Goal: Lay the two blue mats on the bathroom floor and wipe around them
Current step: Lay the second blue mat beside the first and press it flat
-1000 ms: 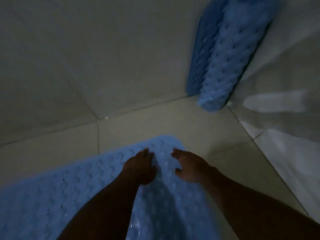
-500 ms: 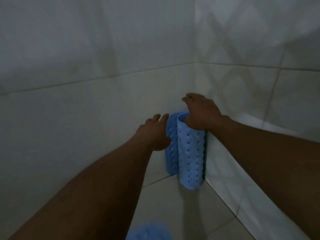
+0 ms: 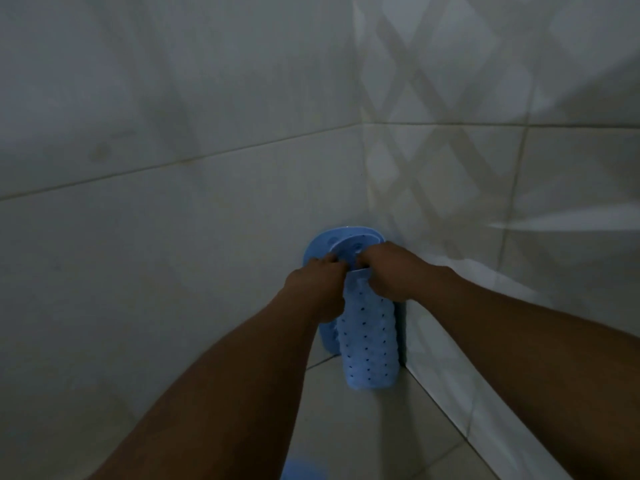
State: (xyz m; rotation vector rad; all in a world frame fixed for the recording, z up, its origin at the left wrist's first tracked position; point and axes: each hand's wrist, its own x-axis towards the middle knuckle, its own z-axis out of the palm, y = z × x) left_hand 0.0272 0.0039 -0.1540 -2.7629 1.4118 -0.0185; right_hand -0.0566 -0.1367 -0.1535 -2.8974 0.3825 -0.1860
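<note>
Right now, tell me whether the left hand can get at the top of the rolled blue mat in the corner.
Yes, it seems so: the left hand grips the rolled blue mat at its upper edge, beside the right hand, with nothing between.

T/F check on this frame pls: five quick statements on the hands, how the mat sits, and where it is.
1. The left hand and the right hand both grip the top of the mat. True.
2. The mat lies spread out flat. False: it stands upright, folded over, with its lower end on the floor.
3. The mat stands in the corner where two tiled walls meet. True.
4. The left hand holds a cloth. False: it grips only the mat, and no cloth is in view.
5. The mat is dotted with small dark holes. True.
</note>
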